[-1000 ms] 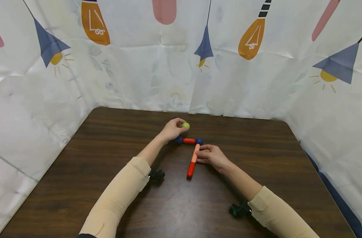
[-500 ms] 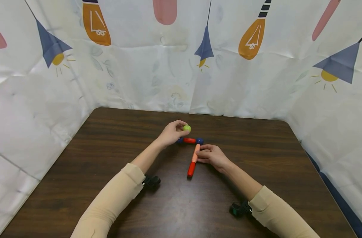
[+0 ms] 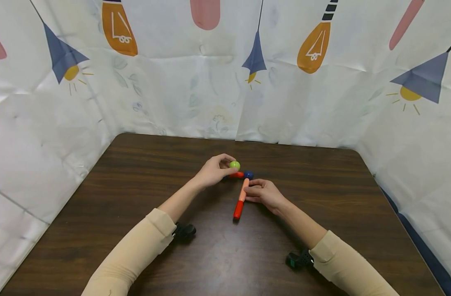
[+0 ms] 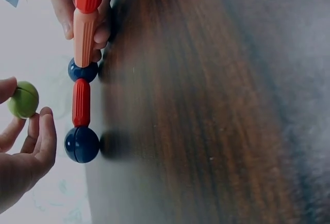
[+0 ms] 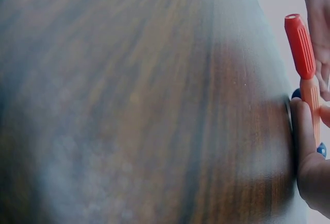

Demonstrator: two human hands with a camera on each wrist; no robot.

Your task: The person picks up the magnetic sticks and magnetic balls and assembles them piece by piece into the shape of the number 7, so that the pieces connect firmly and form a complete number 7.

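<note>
My left hand pinches a small green ball between thumb and fingertips, held above the table. Just below it lies a red ribbed rod with a dark blue ball at one end and another blue ball at the other. My right hand grips a peach ribbed rod whose far end meets the right blue ball. Joined end to end with the peach rod is a second red rod, pointing toward me. In the head view my left hand hides the left blue ball.
The dark wood-grain table extends on all sides of the pieces. A white printed curtain hangs behind its far edge. A black strap device is on the left forearm, and another black device on the right.
My left hand has moved slightly toward me and to the right with the green ball, now over the red rod between the blue balls. The right hand stays where it was.
</note>
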